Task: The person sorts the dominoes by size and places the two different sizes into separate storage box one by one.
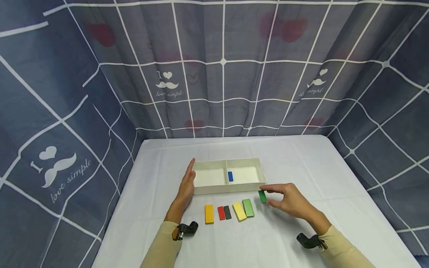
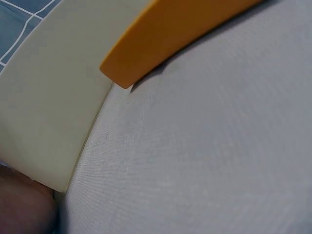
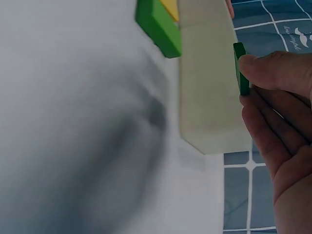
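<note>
A white two-compartment box (image 1: pixel 214 190) stands on the table. My left hand (image 1: pixel 185 190) rests along its left end, fingers straight. Between thumb and fingers, my right hand (image 1: pixel 293 201) pinches a small dark green block (image 1: pixel 262 196) near the box's front right corner. The right wrist view shows that green block (image 3: pixel 241 70) held up on its narrow edge, with its shadow falling on the cloth. Inside the right compartment, a blue block (image 1: pixel 230 176) lies next to the divider.
In front of the box lie an orange block (image 1: pixel 209 214), a red block (image 1: pixel 221 213), a black block (image 1: pixel 227 212), a yellow block (image 1: pixel 239 211) and a light green block (image 1: pixel 248 208). White cloth (image 1: pixel 161 175) covers the table; a grid-patterned curtain (image 1: pixel 207 85) encloses its back and sides.
</note>
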A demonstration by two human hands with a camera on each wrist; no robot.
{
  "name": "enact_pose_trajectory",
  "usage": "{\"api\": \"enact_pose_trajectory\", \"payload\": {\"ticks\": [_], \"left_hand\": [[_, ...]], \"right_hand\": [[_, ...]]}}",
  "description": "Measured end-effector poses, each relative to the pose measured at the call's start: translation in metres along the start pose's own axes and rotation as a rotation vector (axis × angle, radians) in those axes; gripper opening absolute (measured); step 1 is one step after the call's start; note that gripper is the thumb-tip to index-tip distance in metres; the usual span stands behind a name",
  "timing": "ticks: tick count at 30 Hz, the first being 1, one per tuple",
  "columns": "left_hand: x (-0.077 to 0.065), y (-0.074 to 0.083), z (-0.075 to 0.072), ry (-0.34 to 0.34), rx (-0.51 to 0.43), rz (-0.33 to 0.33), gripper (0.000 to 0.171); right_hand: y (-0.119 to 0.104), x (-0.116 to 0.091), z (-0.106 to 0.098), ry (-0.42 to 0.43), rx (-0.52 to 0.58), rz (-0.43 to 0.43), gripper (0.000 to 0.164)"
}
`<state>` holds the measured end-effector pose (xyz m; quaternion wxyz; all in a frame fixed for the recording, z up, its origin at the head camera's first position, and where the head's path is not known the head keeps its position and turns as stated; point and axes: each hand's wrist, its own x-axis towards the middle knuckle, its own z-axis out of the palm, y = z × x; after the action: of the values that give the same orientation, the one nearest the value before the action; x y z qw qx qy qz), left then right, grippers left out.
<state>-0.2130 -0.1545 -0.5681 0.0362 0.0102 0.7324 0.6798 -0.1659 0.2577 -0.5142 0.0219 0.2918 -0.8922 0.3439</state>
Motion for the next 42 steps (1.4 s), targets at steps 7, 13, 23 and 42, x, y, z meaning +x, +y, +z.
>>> {"api": "enact_pose_trajectory", "payload": {"ticks": [7,13,23,42], "left_hand": [[0.000,0.001,0.000,0.001,0.003,-0.008,0.057],[-0.001,0.001,0.000,0.004,0.004,-0.005,0.056],[0.000,0.001,-0.001,-0.005,0.000,0.009,0.057],[0.000,0.002,-0.001,-0.010,0.006,0.018,0.057]], "right_hand": [[-0.004,0.010,-0.016,0.014,-0.048,-0.023,0.056],[-0.007,0.023,-0.028,0.009,-0.058,-0.029,0.056],[-0.007,0.049,-0.036,0.008,-0.073,-0.052,0.056],[0.003,0.096,-0.025,-0.039,-0.024,-0.028,0.051]]}}
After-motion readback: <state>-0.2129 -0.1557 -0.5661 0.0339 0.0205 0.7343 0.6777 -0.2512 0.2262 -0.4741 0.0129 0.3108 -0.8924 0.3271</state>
